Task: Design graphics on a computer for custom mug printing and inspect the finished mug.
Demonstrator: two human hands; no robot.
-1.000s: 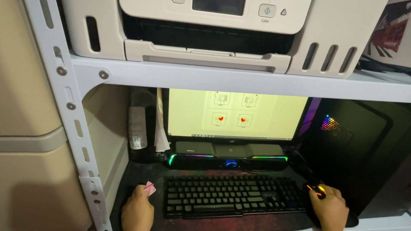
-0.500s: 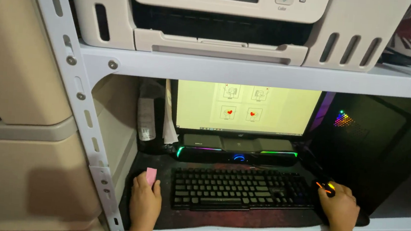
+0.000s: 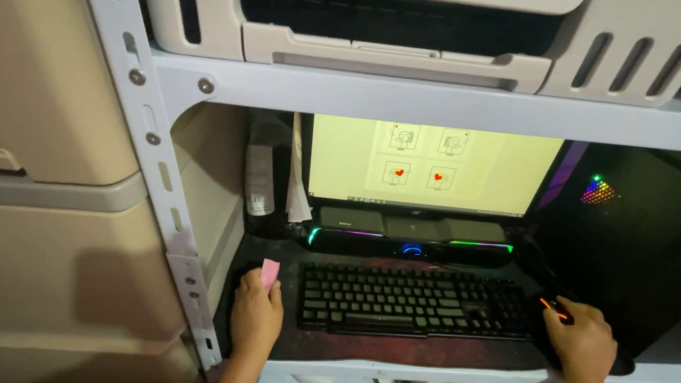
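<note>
My left hand (image 3: pixel 255 317) rests on the dark desk mat (image 3: pixel 409 349) left of a black keyboard (image 3: pixel 413 303), and its fingers hold a small pink flat piece (image 3: pixel 269 272). To the right of the keyboard, my right hand (image 3: pixel 584 340) covers a black mouse (image 3: pixel 554 308) with an orange glowing stripe. Behind the keyboard lies a lit soundbar (image 3: pixel 410 239), and above it a monitor (image 3: pixel 433 167) shows a pale yellow page with small pictures.
A white printer (image 3: pixel 421 18) sits on the grey metal shelf (image 3: pixel 447 102) overhead. A dark computer tower (image 3: pixel 640 234) with coloured lights stands at the right. Beige plastic drawers (image 3: pixel 37 190) fill the left, beside the shelf's perforated upright (image 3: pixel 154 159).
The view has moved closer and tilted down, so the printer's top is cut off. Both hands stay at the keyboard's two ends, the left still with the pink piece.
</note>
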